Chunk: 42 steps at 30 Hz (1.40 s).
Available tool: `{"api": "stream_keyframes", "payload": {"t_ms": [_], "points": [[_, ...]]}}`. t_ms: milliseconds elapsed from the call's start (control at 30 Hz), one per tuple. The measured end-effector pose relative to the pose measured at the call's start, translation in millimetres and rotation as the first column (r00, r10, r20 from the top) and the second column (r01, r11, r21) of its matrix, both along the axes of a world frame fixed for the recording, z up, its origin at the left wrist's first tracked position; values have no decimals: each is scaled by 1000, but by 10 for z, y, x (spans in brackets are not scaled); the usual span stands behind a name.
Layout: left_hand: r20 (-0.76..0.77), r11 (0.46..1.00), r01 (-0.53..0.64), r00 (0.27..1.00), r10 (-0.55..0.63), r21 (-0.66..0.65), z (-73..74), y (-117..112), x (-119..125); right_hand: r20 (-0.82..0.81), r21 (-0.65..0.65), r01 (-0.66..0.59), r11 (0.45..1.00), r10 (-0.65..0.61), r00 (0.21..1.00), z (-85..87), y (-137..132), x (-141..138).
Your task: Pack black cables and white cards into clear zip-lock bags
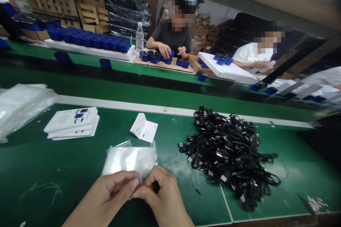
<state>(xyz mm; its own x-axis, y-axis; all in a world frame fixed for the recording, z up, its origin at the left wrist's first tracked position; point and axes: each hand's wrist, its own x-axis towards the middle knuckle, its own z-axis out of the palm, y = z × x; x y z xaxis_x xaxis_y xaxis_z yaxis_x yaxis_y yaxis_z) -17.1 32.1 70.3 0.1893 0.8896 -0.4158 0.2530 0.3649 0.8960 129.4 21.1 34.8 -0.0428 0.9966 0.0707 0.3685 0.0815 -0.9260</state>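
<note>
Clear plastic bags (128, 159) lie in front of me on the green table. My left hand (114, 189) is closed at their near edge, thumb against the fingers. Close beside it, almost touching, my right hand (161, 188) pinches the same edge. Whether they grip one bag or several cannot be made out, because the fingers cover that edge. Just beyond the bags stands a folded white leaflet (145, 129), partly opened. Right of my hands spreads a large heap of black USB cables (226, 152).
A stack of printed white booklets (73, 122) sits left, beside more plastic bags (22, 104). Behind a pale strip (170, 110) runs a green conveyor (133, 88) carrying dark blue items (106, 63). Co-workers (173, 32) sit across it, near a tray of blue items (90, 39).
</note>
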Motion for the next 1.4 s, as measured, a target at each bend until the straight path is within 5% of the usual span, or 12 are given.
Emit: {"api": "stream_keyframes", "payload": {"t_ms": [233, 467, 600, 767, 867, 933, 1067, 1133, 1267, 1400], "points": [[-140, 989, 130, 983, -118, 75, -98, 61, -48, 115, 213, -126, 969, 103, 988, -37, -14, 0], [-145, 978, 161, 979, -142, 129, -68, 66, 3, 115, 86, -153, 984, 143, 983, 81, -51, 71], [-165, 961, 183, 975, -150, 209, -172, 18, 28, 372, 205, -164, 965, 78, 925, 25, -29, 49], [-526, 794, 354, 849, -51, 494, -336, -33, -22, 566, 383, -242, 892, -19, 824, -55, 7, -45], [-618, 652, 401, 775, 133, 643, -388, -43, -85, 586, 522, -222, 824, -158, 795, -79, 3, -104], [-625, 625, 373, 742, 242, 686, -413, -42, -131, 600, 538, -214, 815, -193, 776, -102, -1, -123], [-622, 649, 329, 728, 290, 687, -464, -19, -209, 678, 435, -185, 881, -185, 712, -83, 23, -71], [-610, 666, 321, 749, 257, 674, -489, 4, -233, 654, 311, -165, 936, -85, 751, 20, 88, -10], [-577, 731, 297, 801, 159, 614, -523, 52, -250, 229, 33, -34, 999, 26, 973, 307, 479, 65], [-554, 785, 272, 826, 107, 557, -552, 59, -254, -4, -211, -31, 977, 31, 1000, 319, 1113, -22]]}}
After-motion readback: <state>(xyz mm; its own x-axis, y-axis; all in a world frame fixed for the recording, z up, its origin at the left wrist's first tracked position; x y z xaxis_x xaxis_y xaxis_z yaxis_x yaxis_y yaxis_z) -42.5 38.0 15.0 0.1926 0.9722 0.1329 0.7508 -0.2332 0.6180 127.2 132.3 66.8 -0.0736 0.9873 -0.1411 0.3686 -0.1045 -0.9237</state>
